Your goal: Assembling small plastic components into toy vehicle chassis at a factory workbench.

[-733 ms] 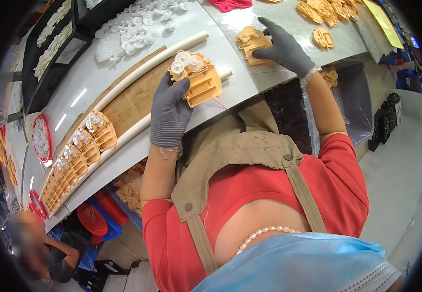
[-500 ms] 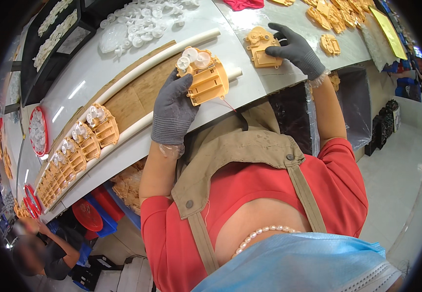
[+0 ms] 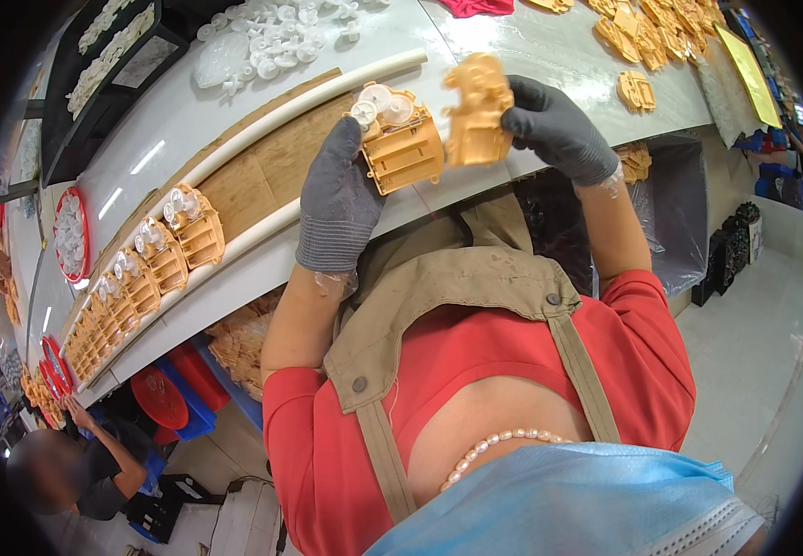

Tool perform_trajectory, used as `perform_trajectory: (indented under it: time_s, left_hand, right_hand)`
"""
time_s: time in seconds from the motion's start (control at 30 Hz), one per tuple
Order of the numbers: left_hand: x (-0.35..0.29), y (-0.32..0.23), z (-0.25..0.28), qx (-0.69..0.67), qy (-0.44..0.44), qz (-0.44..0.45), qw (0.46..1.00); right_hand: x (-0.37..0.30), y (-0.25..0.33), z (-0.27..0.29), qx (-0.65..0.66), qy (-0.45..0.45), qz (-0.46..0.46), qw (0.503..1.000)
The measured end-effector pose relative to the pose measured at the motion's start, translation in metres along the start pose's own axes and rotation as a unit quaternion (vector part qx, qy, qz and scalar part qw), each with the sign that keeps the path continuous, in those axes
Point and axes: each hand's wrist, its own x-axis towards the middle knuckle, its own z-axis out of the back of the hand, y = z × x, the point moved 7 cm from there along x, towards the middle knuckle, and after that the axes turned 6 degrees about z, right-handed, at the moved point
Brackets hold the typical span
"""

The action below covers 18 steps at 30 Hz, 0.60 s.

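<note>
My left hand [image 3: 338, 195], in a grey glove, grips an orange plastic housing [image 3: 403, 153] by its left side. White round gears [image 3: 394, 107] sit at the housing's upper end, above open compartments. To the right, my gloved right hand [image 3: 559, 130] pinches a second orange piece, a housing cover [image 3: 477, 111], by its right edge. The cover is slightly blurred and held up off the table. A small gap lies between the two pieces.
A rail track [image 3: 271, 171] carries a row of orange housings with gears [image 3: 179, 241]. Loose white gears [image 3: 276, 42] are heaped behind it, beside a black rack [image 3: 109, 83]. Orange parts [image 3: 638, 32] lie far right. A co-worker [image 3: 58, 468] is at lower left.
My right hand has lifted the cover off the table and brought it left, close to the housing. The housing in my left hand has shifted slightly right and turned a little.
</note>
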Motion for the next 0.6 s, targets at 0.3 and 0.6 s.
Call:
perform_trajectory:
  time_s: [0.3, 0.6]
  left_hand:
    - [-0.002, 0.006, -0.016, 0.043, 0.021, -0.025, 0.999]
    - [-0.002, 0.008, -0.013, 0.161, -0.039, -0.088, 0.982]
  right_hand:
    - [0.01, 0.011, -0.045, -0.05, -0.009, 0.017, 0.999]
    - [0.017, 0.001, -0.042, -0.132, -0.024, -0.016, 0.991]
